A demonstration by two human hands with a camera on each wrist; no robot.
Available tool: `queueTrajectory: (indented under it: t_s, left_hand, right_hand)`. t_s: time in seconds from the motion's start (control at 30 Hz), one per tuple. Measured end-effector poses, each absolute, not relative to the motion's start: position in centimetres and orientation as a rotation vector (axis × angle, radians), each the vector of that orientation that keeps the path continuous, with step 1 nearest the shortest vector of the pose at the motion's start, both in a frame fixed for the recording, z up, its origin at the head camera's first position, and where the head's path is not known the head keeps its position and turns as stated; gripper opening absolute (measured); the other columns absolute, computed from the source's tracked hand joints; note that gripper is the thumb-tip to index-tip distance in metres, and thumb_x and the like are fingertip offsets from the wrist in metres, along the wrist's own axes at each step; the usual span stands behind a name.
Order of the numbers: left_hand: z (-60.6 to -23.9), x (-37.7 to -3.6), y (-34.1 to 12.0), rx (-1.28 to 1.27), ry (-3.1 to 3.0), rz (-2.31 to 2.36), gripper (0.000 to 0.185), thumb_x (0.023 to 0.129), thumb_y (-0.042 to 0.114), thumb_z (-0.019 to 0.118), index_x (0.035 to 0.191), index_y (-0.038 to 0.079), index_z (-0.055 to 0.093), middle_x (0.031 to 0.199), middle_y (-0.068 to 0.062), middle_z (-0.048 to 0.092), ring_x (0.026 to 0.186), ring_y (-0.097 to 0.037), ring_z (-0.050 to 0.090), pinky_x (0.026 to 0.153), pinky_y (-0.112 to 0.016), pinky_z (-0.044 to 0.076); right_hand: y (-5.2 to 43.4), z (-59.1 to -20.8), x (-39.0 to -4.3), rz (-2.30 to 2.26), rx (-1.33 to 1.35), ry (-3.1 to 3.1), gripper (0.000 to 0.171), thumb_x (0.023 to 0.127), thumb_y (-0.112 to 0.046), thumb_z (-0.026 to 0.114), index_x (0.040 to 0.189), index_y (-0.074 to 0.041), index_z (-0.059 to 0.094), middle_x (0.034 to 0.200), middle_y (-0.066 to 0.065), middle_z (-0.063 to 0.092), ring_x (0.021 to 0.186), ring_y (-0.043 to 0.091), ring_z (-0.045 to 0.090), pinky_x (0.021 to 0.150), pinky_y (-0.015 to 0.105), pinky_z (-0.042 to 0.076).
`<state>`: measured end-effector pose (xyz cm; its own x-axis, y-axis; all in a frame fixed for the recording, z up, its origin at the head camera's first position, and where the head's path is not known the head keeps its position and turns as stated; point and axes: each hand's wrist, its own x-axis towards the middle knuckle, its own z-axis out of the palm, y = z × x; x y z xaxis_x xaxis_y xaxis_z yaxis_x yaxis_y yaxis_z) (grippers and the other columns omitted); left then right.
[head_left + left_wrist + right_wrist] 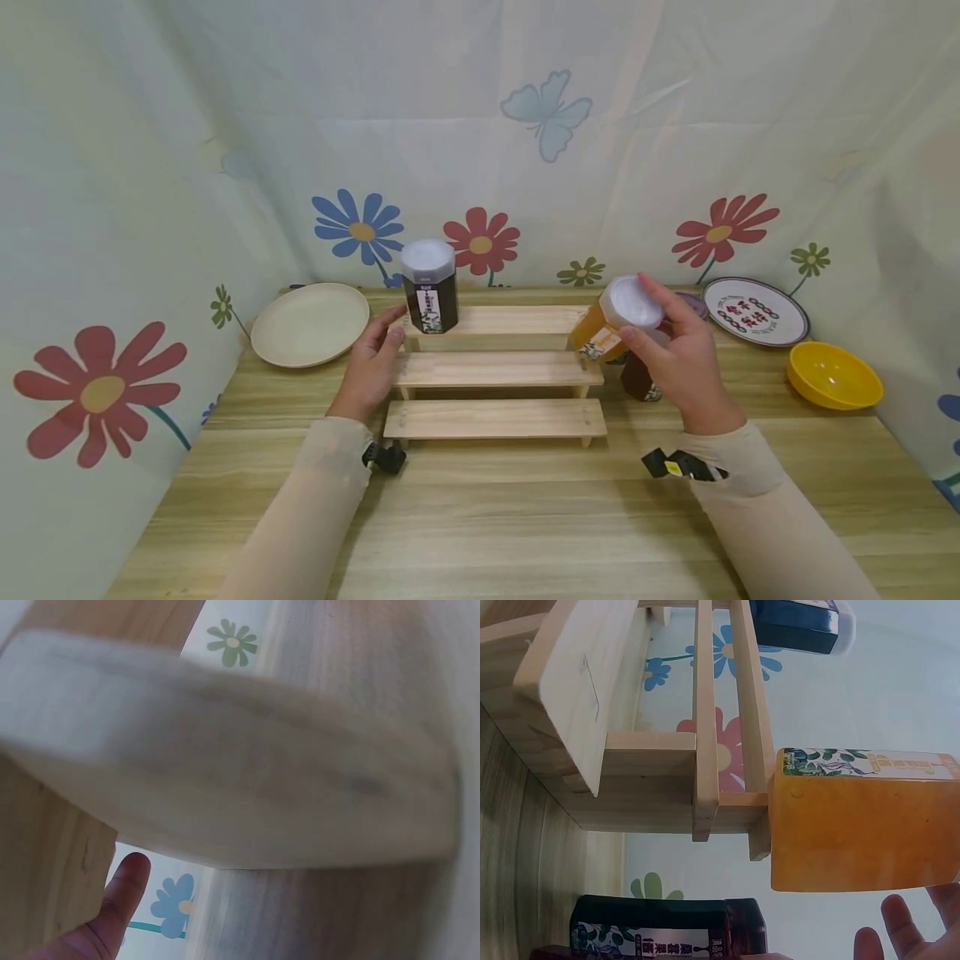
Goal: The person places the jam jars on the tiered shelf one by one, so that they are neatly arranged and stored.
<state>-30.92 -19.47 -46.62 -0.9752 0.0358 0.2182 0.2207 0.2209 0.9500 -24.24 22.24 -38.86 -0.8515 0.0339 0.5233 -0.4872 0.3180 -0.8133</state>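
The right hand [678, 350] grips a tilted amber, white-lidded jar [611, 321] right of the three-tier wooden step shelf [495, 367], while the left hand [371, 367] rests relaxed at the shelf's left end.

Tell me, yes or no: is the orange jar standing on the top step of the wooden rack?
No, the right hand holds the orange jar tilted beside the rack.

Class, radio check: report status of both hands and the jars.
Right hand grips orange jar, tilted. Left hand open at stepped shelf. Dark jar on top step.
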Motion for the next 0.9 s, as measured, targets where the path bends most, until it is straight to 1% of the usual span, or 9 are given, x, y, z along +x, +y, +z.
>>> queueTrajectory:
  t_s: [0.17,0.23,0.37,0.53,0.7,0.77,0.9]
  left_hand:
    - [-46.8,-31.0,-19.4,-0.253,-2.328,-1.866,0.048,0.115,0.029,0.044,0.161,0.016,0.045,0.169,-0.005,0.038,0.154,-0.026,0.036,0.126,-0.051,0.03]
    - [-46.8,-31.0,-19.4,-0.251,-2.325,-1.875,0.048,0.115,0.028,0.044,0.161,0.015,0.044,0.169,-0.006,0.037,0.154,-0.028,0.036,0.126,-0.051,0.03]
    - [-46.7,-30.9,-19.4,-0.245,-2.322,-1.884,0.048,0.115,0.03,0.044,0.161,0.017,0.045,0.168,-0.005,0.038,0.152,-0.027,0.038,0.125,-0.051,0.031]
    - [-46.5,-30.8,-19.5,-0.261,-2.324,-1.866,0.048,0.115,0.033,0.045,0.161,0.018,0.046,0.167,-0.003,0.04,0.149,-0.026,0.042,0.124,-0.05,0.033]
    - [-46.6,-30.9,-19.5,-0.263,-2.327,-1.847,0.048,0.115,0.03,0.044,0.161,0.015,0.045,0.167,-0.004,0.04,0.151,-0.027,0.039,0.125,-0.05,0.031]
    - [-46.6,-31.0,-19.5,-0.258,-2.33,-1.848,0.048,0.115,0.028,0.044,0.161,0.013,0.044,0.168,-0.005,0.039,0.153,-0.027,0.037,0.126,-0.05,0.029]
    - [-45.6,-30.3,-19.1,-0.239,-2.347,-1.867,0.048,0.116,0.023,0.042,0.161,0.009,0.043,0.168,-0.01,0.038,0.153,-0.031,0.038,0.126,-0.052,0.029]
  right_hand:
    - [22.2,-38.8,-24.2,1.567,0.395,-2.149,0.067,0.098,0.001,0.072,0.159,-0.011,0.048,0.156,0.019,0.048,0.122,0.008,0.054,0.097,0.009,0.048]
    - [22.2,-38.7,-24.2,1.564,0.385,-2.163,0.066,0.099,-0.003,0.072,0.16,-0.013,0.047,0.156,0.017,0.048,0.123,0.009,0.054,0.097,0.01,0.048]
    - [22.2,-38.4,-24.5,1.57,0.361,-2.195,0.066,0.101,-0.012,0.073,0.161,-0.017,0.047,0.157,0.015,0.047,0.123,0.011,0.054,0.096,0.01,0.049]
    - [22.1,-37.8,-25.0,1.574,0.352,-2.22,0.064,0.1,-0.016,0.074,0.159,-0.017,0.05,0.156,0.013,0.048,0.122,0.013,0.054,0.092,0.012,0.05]
    - [21.9,-37.0,-25.5,1.559,0.346,-2.239,0.061,0.099,-0.019,0.075,0.157,-0.016,0.053,0.157,0.011,0.051,0.114,0.013,0.056,0.083,0.013,0.053]
    - [21.8,-36.8,-25.7,1.572,0.36,-2.235,0.061,0.099,-0.018,0.075,0.156,-0.014,0.053,0.157,0.013,0.051,0.111,0.014,0.057,0.08,0.013,0.053]
    - [21.6,-36.4,-26.0,1.579,0.353,-2.266,0.062,0.1,-0.022,0.074,0.158,-0.014,0.051,0.16,0.013,0.048,0.113,0.017,0.056,0.08,0.014,0.055]
